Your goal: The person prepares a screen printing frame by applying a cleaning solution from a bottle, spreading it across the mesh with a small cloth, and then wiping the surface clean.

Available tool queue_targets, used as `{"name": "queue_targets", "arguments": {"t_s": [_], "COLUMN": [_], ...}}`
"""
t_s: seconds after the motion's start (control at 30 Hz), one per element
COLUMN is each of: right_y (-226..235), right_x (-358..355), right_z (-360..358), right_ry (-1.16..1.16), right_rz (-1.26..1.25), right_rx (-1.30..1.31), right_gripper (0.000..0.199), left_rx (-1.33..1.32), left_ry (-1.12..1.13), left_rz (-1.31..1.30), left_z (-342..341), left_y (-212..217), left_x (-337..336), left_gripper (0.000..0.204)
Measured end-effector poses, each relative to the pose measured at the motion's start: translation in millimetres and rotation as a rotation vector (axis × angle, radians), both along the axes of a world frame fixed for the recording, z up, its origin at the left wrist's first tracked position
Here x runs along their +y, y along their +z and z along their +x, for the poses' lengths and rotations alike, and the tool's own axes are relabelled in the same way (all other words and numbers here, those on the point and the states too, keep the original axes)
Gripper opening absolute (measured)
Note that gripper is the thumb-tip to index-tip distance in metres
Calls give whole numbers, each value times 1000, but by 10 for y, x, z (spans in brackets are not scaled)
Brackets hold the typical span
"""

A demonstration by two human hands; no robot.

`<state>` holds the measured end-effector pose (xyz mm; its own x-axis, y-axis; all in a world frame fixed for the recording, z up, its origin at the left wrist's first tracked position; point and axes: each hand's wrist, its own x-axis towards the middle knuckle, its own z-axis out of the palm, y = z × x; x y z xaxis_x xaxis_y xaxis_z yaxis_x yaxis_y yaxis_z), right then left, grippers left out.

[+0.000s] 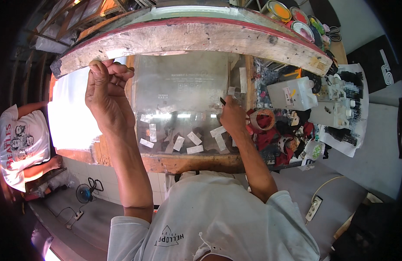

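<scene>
The wooden frame (188, 38) runs sideways, nearest the left hand (107, 93), whose curled fingers meet it, grip unclear; on its near side, the right hand (233, 114) pinches a dark object (222, 101).

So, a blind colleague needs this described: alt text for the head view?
The wearer's left hand is at the lower edge of a raised wooden frame, while the right hand holds a small dark object over a translucent panel scattered with pale strips.
</scene>
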<state>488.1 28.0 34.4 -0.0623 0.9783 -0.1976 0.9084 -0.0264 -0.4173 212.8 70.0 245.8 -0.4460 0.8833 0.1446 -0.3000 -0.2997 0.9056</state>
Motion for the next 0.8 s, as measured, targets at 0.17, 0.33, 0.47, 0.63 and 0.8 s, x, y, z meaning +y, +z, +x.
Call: {"name": "queue_targets", "arguments": {"t_s": [0.17,0.33,0.47,0.63,0.8], "right_y": [-21,-35,122,51,113], "right_x": [17,60,-142,-346,-296], "right_z": [46,147,149,314,317], "right_ry": [28,13,-96,9,22], "right_rz": [-10,-34,-48,155,59], "right_rx": [19,168,287,325,438], "right_gripper": [29,35,32,32,35], "left_rx": [0,-5,9,-1,-5], "left_ry": [1,-3,0,1,-2], "left_rz": [3,-1,-32,-6,7], "left_z": [19,36,-31,0,1], "left_y": [6,10,-13,-26,-40], "left_x": [7,-6,-38,-29,-34], "left_gripper": [39,37,35,36,38]}}
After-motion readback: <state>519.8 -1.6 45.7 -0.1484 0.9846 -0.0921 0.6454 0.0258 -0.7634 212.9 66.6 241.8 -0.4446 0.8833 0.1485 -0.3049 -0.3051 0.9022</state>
